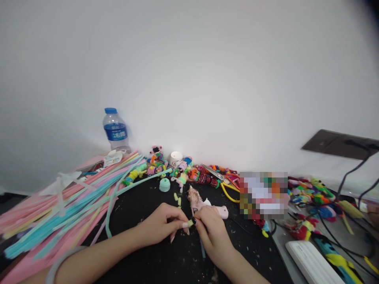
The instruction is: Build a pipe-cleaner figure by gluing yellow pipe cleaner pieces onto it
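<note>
My left hand and my right hand meet above the black work surface. Both pinch a small pale yellow-green piece of pipe cleaner between their fingertips. Just behind my right hand lies a pink hot glue gun, its nozzle end crusted brown and its body partly hidden by the hand. Short yellow-green pipe cleaner bits rest beyond my left hand. Farther back sits a mint-green coiled pipe cleaner piece. A greyish stick shows under my right hand.
Bundles of pastel pipe cleaners cover the left side. Scissors, a paper cup, a water bottle and several colourful pipe cleaner figures line the wall. A white power strip and black cables lie at right.
</note>
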`<action>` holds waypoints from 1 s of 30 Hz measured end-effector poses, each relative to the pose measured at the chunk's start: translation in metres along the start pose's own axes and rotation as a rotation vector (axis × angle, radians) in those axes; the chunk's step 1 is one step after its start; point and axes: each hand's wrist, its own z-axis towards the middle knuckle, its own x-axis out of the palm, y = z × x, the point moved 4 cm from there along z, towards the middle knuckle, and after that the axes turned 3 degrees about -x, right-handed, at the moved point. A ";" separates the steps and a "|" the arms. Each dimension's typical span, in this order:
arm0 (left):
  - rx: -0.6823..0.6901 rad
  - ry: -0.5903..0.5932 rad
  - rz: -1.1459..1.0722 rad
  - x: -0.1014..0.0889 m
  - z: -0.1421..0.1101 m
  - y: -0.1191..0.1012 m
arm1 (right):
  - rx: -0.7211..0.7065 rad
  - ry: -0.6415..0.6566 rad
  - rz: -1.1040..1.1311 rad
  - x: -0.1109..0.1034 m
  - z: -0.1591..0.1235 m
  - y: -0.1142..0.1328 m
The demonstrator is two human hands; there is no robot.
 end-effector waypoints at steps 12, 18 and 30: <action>-0.044 -0.276 -0.329 -0.022 0.009 0.007 | 0.253 0.019 -0.407 -0.017 0.007 -0.029; -0.052 -0.328 -0.491 -0.027 0.010 0.011 | 0.244 0.156 -0.379 -0.022 0.009 -0.033; -0.034 -0.314 -0.579 -0.028 0.011 0.013 | 0.301 0.044 -0.121 -0.015 0.007 -0.046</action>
